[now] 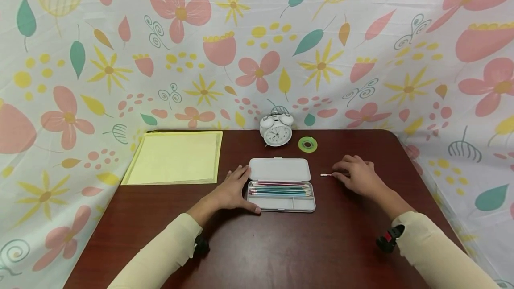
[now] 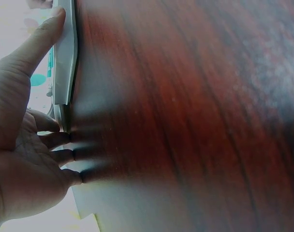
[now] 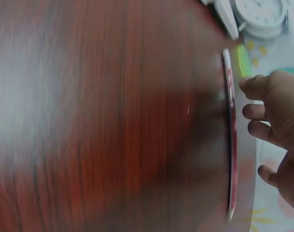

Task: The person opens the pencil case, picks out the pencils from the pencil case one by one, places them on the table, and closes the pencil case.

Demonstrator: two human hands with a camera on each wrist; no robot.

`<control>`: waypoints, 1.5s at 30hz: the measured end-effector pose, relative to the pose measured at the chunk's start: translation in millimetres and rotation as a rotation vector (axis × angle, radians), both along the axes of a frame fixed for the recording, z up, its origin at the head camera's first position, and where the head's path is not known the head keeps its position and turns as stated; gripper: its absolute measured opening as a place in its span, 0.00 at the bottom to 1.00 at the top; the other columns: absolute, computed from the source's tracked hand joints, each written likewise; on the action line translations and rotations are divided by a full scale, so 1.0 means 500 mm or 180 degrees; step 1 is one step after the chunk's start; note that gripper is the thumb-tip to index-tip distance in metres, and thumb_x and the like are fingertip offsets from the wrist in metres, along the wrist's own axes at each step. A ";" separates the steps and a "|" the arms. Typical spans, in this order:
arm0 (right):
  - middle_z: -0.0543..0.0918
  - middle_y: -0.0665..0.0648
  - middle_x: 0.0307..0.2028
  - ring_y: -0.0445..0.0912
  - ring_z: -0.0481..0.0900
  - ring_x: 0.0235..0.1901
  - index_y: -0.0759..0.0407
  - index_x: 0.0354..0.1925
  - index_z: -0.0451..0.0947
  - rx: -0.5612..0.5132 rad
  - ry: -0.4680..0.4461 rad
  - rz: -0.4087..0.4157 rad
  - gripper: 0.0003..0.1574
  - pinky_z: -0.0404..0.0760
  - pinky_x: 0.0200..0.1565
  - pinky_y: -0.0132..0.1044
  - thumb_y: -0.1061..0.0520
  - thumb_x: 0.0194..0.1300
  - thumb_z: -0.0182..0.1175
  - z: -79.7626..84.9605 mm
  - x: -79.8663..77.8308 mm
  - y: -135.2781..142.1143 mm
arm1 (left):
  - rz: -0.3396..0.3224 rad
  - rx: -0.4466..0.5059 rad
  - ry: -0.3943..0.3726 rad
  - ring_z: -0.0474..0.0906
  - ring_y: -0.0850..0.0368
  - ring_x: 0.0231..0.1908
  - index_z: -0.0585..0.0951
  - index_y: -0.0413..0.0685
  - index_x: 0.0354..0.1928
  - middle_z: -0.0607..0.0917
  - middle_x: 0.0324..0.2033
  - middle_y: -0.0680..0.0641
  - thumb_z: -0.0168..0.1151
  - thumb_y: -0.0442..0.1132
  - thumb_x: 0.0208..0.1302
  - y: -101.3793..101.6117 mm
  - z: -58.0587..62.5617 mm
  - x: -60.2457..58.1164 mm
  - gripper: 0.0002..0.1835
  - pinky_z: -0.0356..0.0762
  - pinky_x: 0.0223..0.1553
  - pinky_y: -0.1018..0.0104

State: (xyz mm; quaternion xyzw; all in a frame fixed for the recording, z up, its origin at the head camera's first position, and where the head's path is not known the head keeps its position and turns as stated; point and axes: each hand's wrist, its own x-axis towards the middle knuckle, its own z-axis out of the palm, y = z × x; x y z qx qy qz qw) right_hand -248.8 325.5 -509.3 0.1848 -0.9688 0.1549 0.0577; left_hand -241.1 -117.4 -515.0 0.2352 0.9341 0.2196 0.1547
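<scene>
A white pencil case [image 1: 281, 204] lies with its lid [image 1: 279, 169] laid back and several pencils [image 1: 279, 189] in its rear compartment. My left hand [image 1: 230, 191] rests spread at the case's left end. Its thumb [image 2: 43, 41] lies against the front edge, while the fingers reach along the left side. Right of the case, a single red pencil [image 3: 233, 130] lies on the table, its white eraser end pointing left. My right hand [image 1: 357, 175] is over this pencil; in the right wrist view the fingers [image 3: 263, 131] are spread beside it with a gap between.
A white twin-bell alarm clock [image 1: 277, 130] stands at the table's back edge. Beside it lies a yellow-green tape roll [image 1: 307, 144]. A yellow-edged pad or folder [image 1: 172, 157] occupies the back left. A flowered cloth [image 1: 257, 48] hangs behind the dark wooden table [image 1: 273, 253].
</scene>
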 end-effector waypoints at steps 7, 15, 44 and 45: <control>0.86 0.55 0.50 0.55 0.79 0.52 0.53 0.57 0.91 -0.0040 0.0008 0.0295 0.15 0.72 0.55 0.75 0.52 0.75 0.73 0.023 0.008 -0.080 | 0.0007 -0.0022 -0.0003 0.42 0.39 0.90 0.50 0.42 0.90 0.52 0.90 0.39 0.86 0.72 0.48 0.000 0.001 0.001 0.79 0.43 0.90 0.37; 0.84 0.52 0.48 0.48 0.77 0.48 0.52 0.55 0.91 0.0000 0.0054 0.0702 0.15 0.75 0.53 0.68 0.52 0.73 0.75 0.037 0.031 -0.173 | -0.0010 -0.0013 0.0012 0.42 0.39 0.90 0.50 0.42 0.90 0.52 0.90 0.38 0.86 0.72 0.48 -0.001 -0.001 -0.001 0.79 0.43 0.89 0.37; 0.81 0.48 0.42 0.46 0.81 0.45 0.50 0.50 0.91 0.0175 0.0228 0.1074 0.09 0.71 0.42 0.40 0.54 0.74 0.74 0.003 0.045 -0.255 | -0.0004 0.0018 -0.0004 0.43 0.38 0.90 0.50 0.41 0.90 0.52 0.89 0.38 0.86 0.71 0.48 -0.001 0.000 0.000 0.79 0.43 0.89 0.36; 0.81 0.49 0.42 0.46 0.82 0.45 0.50 0.50 0.91 0.0185 0.0250 0.1077 0.08 0.71 0.41 0.39 0.54 0.74 0.74 0.003 0.045 -0.256 | -0.0005 0.0019 0.0002 0.43 0.38 0.90 0.50 0.41 0.90 0.52 0.89 0.38 0.86 0.71 0.48 -0.001 0.001 0.000 0.79 0.43 0.89 0.36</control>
